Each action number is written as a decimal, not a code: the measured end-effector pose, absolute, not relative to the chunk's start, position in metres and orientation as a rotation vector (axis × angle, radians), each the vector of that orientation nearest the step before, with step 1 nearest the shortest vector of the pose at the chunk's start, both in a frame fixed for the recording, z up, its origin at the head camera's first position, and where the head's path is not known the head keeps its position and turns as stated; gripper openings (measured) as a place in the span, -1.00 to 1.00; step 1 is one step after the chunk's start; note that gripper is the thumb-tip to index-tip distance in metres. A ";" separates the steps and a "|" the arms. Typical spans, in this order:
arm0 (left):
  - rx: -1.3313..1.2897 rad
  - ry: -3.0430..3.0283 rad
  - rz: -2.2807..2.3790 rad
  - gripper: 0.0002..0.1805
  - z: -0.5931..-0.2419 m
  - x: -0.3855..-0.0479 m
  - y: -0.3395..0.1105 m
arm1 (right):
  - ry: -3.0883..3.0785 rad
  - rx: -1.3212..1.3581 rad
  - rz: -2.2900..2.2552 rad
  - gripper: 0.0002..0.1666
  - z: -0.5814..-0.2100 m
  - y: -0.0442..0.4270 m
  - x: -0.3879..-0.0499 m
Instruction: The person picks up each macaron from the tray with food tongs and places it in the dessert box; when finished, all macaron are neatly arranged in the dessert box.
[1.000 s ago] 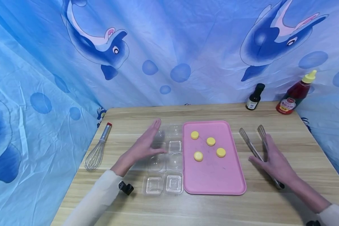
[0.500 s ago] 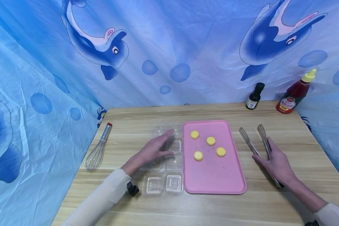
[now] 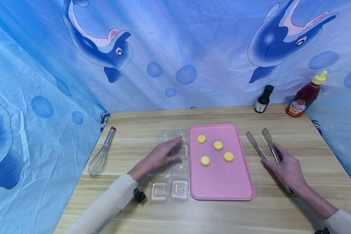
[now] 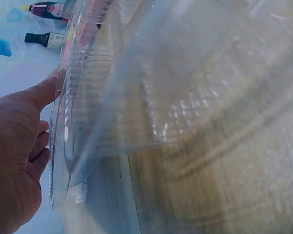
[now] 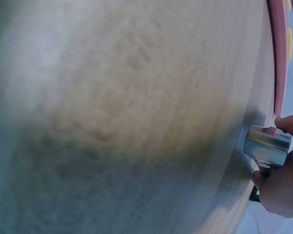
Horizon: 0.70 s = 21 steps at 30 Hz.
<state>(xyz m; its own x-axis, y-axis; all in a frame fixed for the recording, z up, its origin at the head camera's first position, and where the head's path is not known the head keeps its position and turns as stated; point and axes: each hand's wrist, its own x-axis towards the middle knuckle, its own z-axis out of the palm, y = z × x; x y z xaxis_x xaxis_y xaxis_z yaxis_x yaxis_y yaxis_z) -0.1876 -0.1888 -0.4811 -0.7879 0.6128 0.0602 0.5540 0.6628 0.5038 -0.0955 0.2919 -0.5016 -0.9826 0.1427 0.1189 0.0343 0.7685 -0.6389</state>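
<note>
My left hand point(image 3: 158, 156) reaches over the clear plastic clamshell containers point(image 3: 179, 189), its fingers and thumb extended towards the pink tray point(image 3: 222, 185). In the left wrist view, a fingertip of this hand point(image 4: 14, 151) touches the rim of a clear container point(image 4: 102, 97); the lower fingers are partly hidden. Right of the tray, my right hand point(image 3: 288, 170) grips metal tongs point(image 3: 269, 140) between thumb and fingers, with the tips spread apart. The right wrist view shows the hand point(image 5: 283, 190) around the tongs' metal point(image 5: 267, 146). Several small round yellow cakes point(image 3: 218, 145) lie on the tray.
A whisk point(image 3: 102, 152) lies at the table's left. At the back right stand a small dark bottle point(image 3: 262, 100) and a red sauce bottle point(image 3: 304, 99) with a yellow cap. A blue dolphin-printed curtain point(image 3: 169, 48) hangs behind the wooden table point(image 3: 216, 219).
My left hand has moved right and slightly nearer over the containers, then slowed. The right hand's fingers have come in around the tongs, and the tongs' tips have shifted slightly left.
</note>
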 end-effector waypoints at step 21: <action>0.982 2.775 0.742 -0.02 -0.479 -0.188 -0.188 | -2.827 0.104 1.030 -0.05 -0.467 0.259 -0.108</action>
<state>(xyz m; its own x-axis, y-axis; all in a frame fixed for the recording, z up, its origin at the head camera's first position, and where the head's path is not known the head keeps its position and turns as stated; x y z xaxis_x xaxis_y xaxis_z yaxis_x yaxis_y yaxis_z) -0.1879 -0.1877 -0.4790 -0.7858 0.6154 0.0607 0.5636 0.6723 0.4799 -0.1076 0.2590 -0.4671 -0.9890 -0.0200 0.1463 -0.1094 0.7647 -0.6350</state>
